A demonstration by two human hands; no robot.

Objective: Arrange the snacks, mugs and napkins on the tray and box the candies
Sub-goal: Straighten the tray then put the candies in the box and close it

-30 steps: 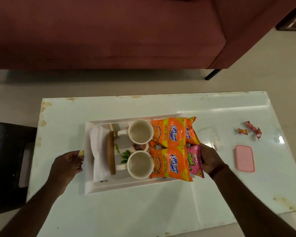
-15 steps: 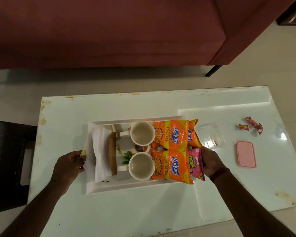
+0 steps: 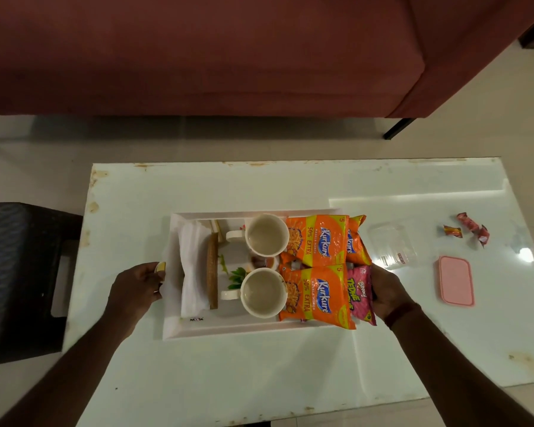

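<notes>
Gripping each short end, the white rectangular plastic tray (image 3: pixel 228 329) is held by the curled left hand (image 3: pixel 136 288) and right hand (image 3: pixel 387 291). Mugs, napkins and snack packets sit inside. Farther right, wrapped red candies (image 3: pixel 472 228) lie unboxed.

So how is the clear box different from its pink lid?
The clear box is transparent and hard to see; the pink lid is opaque. The box lies beside the tray; the lid lies nearer the table's right edge. The box looks empty. Both are rounded rectangles.
</notes>
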